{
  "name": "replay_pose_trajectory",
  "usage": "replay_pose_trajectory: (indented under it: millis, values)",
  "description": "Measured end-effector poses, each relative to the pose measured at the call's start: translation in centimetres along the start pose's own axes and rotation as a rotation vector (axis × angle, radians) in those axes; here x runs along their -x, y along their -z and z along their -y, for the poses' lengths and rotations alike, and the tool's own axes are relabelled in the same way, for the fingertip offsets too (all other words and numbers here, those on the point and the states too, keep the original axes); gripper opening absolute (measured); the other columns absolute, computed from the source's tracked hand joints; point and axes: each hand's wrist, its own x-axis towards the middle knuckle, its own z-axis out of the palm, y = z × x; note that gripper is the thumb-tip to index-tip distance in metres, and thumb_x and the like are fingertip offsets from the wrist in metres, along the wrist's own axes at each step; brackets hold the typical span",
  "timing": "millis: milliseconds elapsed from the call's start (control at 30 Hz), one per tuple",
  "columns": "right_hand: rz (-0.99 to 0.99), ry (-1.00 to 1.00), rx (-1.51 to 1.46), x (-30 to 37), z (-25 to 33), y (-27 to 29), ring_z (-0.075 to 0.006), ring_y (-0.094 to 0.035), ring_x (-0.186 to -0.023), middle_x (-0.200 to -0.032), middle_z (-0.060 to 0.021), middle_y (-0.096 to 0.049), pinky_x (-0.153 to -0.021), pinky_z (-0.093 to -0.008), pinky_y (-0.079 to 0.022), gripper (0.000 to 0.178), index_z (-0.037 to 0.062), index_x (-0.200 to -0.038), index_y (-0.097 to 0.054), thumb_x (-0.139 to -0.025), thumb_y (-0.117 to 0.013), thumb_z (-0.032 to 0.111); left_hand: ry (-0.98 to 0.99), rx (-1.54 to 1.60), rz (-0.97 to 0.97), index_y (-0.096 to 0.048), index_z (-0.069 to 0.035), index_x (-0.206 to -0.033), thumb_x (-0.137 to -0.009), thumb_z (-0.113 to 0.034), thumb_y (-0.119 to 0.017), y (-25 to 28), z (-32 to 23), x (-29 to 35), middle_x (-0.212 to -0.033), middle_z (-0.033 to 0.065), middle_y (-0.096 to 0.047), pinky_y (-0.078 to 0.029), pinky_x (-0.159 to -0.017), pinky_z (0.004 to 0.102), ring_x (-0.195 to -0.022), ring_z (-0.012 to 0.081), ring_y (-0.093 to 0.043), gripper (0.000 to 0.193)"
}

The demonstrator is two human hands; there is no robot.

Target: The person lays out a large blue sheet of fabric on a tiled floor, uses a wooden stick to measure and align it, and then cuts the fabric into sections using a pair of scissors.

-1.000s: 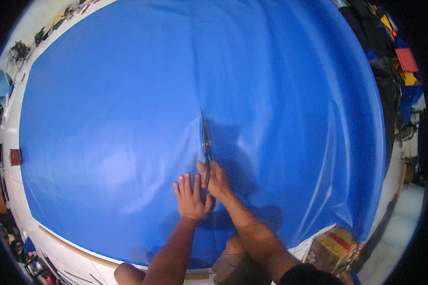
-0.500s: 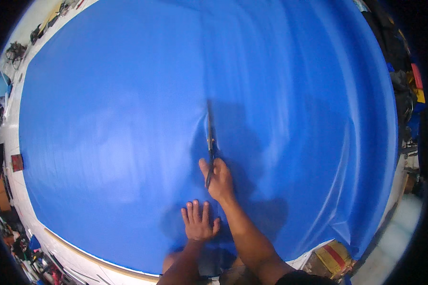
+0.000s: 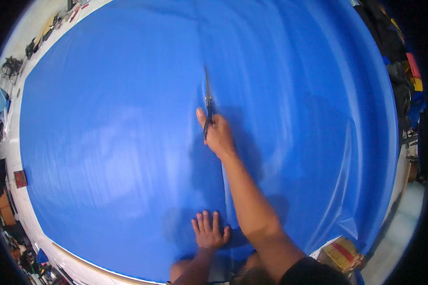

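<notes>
1. Pressing on the blue sheet (image 3: 114, 118) close to its near edge, the left hand (image 3: 210, 236) lies flat with its fingers spread, gripping nothing. That looks like a sound anchor to me: weight through the palm, no dragging, well apart from the blades.
2. Farther up, around the middle of the sheet, the scissors (image 3: 208, 98) point away toward the far edge, and the right hand (image 3: 219, 136) is wrapped around their handles. How far the blades stand apart, I can't tell. For a good cut I'd aim the tips along the faint line ahead and take long, even strokes.
3. To the right of the blades the sheet ripples into folds; I'd smooth those first, so the material doesn't bunch between them.
4. My count, left to right: one small reddish block (image 3: 20, 179) at the left edge, one sheet, two hands, one pair of scissors, one yellow box (image 3: 340, 255) with a red stripe at lower right. The clutter (image 3: 31, 263) around the rim is too small to number.
</notes>
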Motion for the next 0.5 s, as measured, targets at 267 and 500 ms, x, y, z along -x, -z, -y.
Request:
replay_pose_trajectory:
  millis: [267,500]
  values:
    - [0.041,0.010,0.041,-7.2,7.9,0.8,-0.0374,-0.065,-0.087,-0.084,-0.0221,-0.067,-0.077,-0.0467,-0.048,0.073,0.0001,-0.076,-0.064,-0.083,-0.052,0.072,0.029,-0.017,0.024,-0.054,-0.008,-0.134,-0.085,-0.049,-0.057,0.9,0.0,-0.4,-0.138,0.0281,-0.044,-0.024,-0.106,0.0676,-0.133,0.0482,-0.036,0.063]
    - [-0.032,0.024,0.113,-10.0,6.8,0.2,-0.0356,-0.067,-0.085,-0.080,-0.0187,-0.068,-0.078,-0.0466,-0.048,0.071,0.0023,-0.079,-0.065,-0.083,-0.053,0.072,0.098,0.221,-0.049,-0.058,-0.007,-0.124,-0.085,-0.042,-0.059,4.2,0.1,-4.4,-0.125,0.0234,-0.053,-0.032,-0.098,0.0606,-0.117,0.0439,-0.046,0.052]
